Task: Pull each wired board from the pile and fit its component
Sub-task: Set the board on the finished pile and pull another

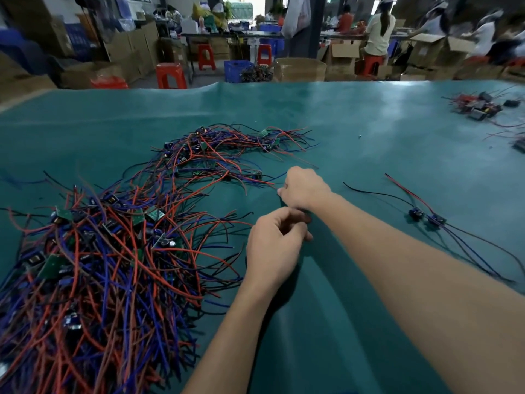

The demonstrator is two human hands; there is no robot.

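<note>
Green matting (355, 123) covers the bench; the pile of wired boards (113, 237), red, blue and black leads, fills its left side and runs out of view at the left and bottom edges. Both hands meet just right of the pile, left hand (274, 245) and right hand (305, 189) with fingers curled, but whatever sits between them is hidden, so grip cannot be told. Two wired boards (426, 217) lie well apart to the right; a further heap (480, 105) at far right is blurred.
</note>
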